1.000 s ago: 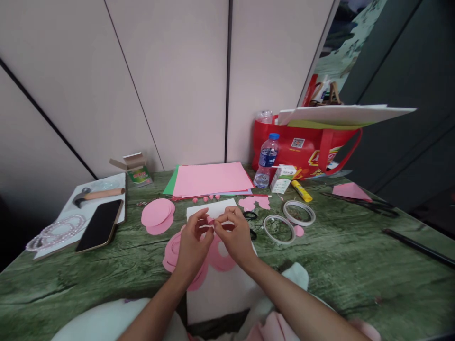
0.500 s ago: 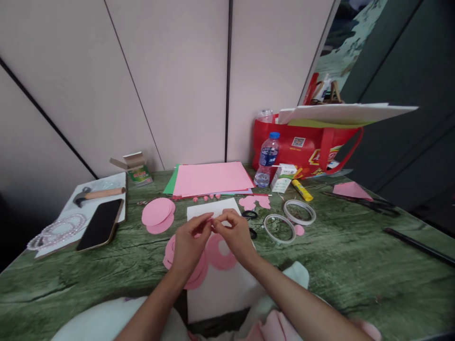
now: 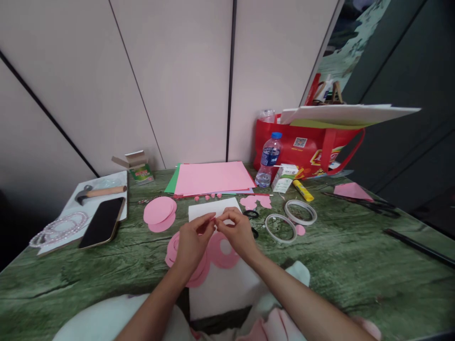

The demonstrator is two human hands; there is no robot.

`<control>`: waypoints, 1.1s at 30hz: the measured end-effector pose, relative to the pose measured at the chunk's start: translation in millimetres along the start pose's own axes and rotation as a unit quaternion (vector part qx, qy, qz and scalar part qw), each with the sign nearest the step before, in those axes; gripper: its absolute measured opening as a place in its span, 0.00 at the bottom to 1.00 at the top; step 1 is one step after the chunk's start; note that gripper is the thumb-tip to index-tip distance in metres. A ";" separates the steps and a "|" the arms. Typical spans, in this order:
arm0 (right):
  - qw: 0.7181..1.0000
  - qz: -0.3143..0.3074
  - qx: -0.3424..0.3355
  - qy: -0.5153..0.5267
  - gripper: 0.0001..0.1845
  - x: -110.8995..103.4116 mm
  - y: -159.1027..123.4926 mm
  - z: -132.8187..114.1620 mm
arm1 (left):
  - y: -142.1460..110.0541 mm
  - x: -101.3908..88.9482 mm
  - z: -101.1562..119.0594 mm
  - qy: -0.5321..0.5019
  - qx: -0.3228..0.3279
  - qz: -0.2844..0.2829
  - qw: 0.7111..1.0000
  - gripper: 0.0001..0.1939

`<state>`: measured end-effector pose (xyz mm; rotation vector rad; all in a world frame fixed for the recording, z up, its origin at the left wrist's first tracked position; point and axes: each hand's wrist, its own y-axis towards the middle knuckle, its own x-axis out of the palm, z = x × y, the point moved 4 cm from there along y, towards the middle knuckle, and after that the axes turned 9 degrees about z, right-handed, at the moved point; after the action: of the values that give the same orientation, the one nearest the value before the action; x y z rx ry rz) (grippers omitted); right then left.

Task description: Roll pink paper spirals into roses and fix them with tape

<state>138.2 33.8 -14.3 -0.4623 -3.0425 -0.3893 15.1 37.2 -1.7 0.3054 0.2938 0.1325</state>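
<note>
My left hand [image 3: 195, 239] and my right hand [image 3: 236, 230] meet over the white sheet [image 3: 220, 289], thumbs and fingertips pinched together. Between the fingertips is a small pink piece, mostly covered, that looks like paper. Under and beside my left hand lie overlapping pink paper rings [image 3: 198, 276]. Another pink paper ring [image 3: 227, 263] is just below my right hand. Black-handled scissors [image 3: 251, 214] lie partly hidden behind my right hand. Several tiny pink rolled pieces [image 3: 208, 197] sit in a row beyond the white sheet.
Pink paper circles [image 3: 159, 210], a phone [image 3: 102, 222], a hammer [image 3: 103, 192] and a bead string [image 3: 60, 229] lie leftward. Pink sheets [image 3: 215, 177] are at the back. Rightward are tape rolls [image 3: 280, 228], a glue stick [image 3: 303, 190], a bottle [image 3: 269, 163] and a red bag [image 3: 309, 147].
The whole view has shifted very slightly. Both hands stay pinched together in the same place, with only slight movement of the fingers.
</note>
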 end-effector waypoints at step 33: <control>0.671 -0.120 0.119 -0.722 0.15 -92.4 40.3 8.4 | 5.5 -11.0 -2.2 -0.127 -0.094 0.089 0.983 0.15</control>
<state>238.4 46.6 -19.7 -0.4540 -4.5629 0.8911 3.5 41.1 1.0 0.1587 -0.0001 0.2939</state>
